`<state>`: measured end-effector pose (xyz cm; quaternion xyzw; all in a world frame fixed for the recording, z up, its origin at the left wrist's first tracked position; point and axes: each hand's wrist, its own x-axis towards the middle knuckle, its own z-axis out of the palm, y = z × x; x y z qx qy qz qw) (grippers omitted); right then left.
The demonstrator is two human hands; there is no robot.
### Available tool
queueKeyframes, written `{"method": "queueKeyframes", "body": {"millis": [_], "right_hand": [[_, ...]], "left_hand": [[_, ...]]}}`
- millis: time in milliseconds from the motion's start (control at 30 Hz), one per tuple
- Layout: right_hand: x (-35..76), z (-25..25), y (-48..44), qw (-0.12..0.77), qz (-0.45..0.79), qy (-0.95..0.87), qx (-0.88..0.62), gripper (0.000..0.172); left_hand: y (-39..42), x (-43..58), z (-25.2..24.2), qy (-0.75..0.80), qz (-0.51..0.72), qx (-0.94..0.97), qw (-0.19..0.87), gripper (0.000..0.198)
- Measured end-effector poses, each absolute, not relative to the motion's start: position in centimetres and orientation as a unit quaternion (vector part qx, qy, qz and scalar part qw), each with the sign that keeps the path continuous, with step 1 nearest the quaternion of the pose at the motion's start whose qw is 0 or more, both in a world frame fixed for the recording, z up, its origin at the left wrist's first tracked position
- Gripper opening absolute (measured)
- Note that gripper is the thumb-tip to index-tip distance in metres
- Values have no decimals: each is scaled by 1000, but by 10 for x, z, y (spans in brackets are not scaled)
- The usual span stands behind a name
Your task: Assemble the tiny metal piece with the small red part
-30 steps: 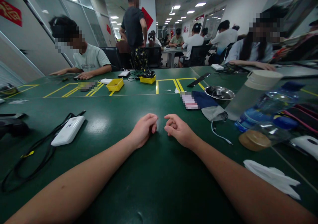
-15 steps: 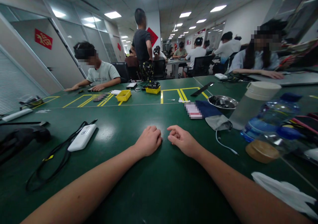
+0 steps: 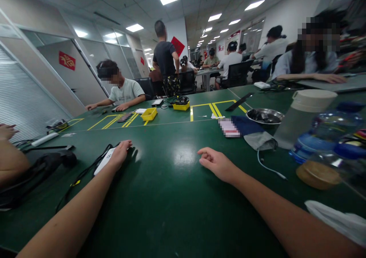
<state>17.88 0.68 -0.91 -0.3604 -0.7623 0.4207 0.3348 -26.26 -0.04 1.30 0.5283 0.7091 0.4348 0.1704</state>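
Note:
My left hand (image 3: 118,155) lies over the near end of a white power bank (image 3: 103,162) on the green table (image 3: 171,197), its fingers curled down around it. A black cable (image 3: 82,174) runs from the power bank toward me. My right hand (image 3: 219,164) rests on the table to the right, well apart from the left. Its fingers are loosely curled with nothing in them.
At the left lie a black pouch (image 3: 42,166) and another person's arm (image 3: 7,155). At the right stand a steel bowl (image 3: 264,116), a tumbler (image 3: 303,117), plastic bottles (image 3: 323,136), a grey pouch (image 3: 259,140) and a white cloth (image 3: 337,220). Yellow trays (image 3: 149,114) and seated people sit beyond.
My left hand has moved left, away from the right hand, and come down on the white power bank. The right hand stays put. The view has tilted up and turned left.

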Motion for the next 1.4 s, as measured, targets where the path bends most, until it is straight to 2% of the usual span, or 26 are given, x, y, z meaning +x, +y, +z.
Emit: {"method": "queueKeyframes", "body": {"millis": [167, 300, 500, 600, 800, 900, 1033, 1167, 1300, 1400], "right_hand": [[179, -9, 6, 327, 421, -764, -363, 29], [179, -6, 5, 320, 425, -765, -363, 28], [178, -3, 5, 312, 429, -763, -368, 25], [178, -1, 4, 310, 427, -766, -369, 23], [177, -7, 5, 320, 410, -774, -361, 18], [176, -13, 8, 319, 400, -784, -352, 24], [176, -15, 11, 332, 313, -816, -355, 35], [177, -8, 7, 311, 252, -846, -352, 32], [178, -2, -2, 248, 182, -879, -364, 21], [179, 0, -4, 200, 112, -897, -378, 11]], "left_hand": [[11, -267, 4, 691, 511, 452, 239, 53], [11, -248, 10, 656, 532, 443, 300, 59], [9, -168, 10, 567, 528, 469, 424, 55], [6, -110, 4, 484, 540, 452, 520, 53], [-3, -25, 1, 400, 503, 443, 626, 38], [-8, -22, 3, 416, 434, 569, 561, 32], [-19, -31, 5, 468, 302, 759, 337, 33], [-25, -25, 3, 462, 219, 840, 184, 29], [-21, -21, 1, 445, 226, 848, 176, 7], [-18, -27, 1, 466, 257, 812, 240, 9]]}}
